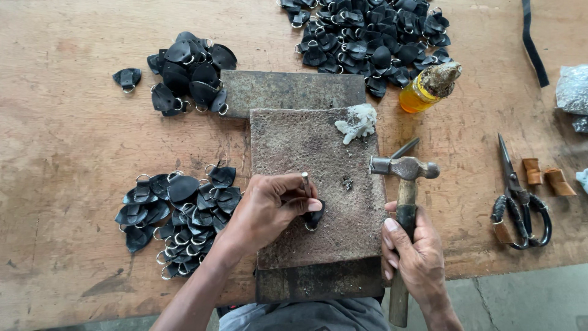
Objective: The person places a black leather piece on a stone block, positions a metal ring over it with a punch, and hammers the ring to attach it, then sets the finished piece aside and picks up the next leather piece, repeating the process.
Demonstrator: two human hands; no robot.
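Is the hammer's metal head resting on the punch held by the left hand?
No: the wooden-handled hammer in the right hand is apart from the small metal punch in the left hand.

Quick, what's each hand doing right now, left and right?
Left hand: closed on a metal punch, held upright on a black leather tab on the work block.
Right hand: closed on the hammer handle.

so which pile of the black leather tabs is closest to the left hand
The pile at lower left, right beside the left hand. The pile above and the big pile at the top lie farther up the table.
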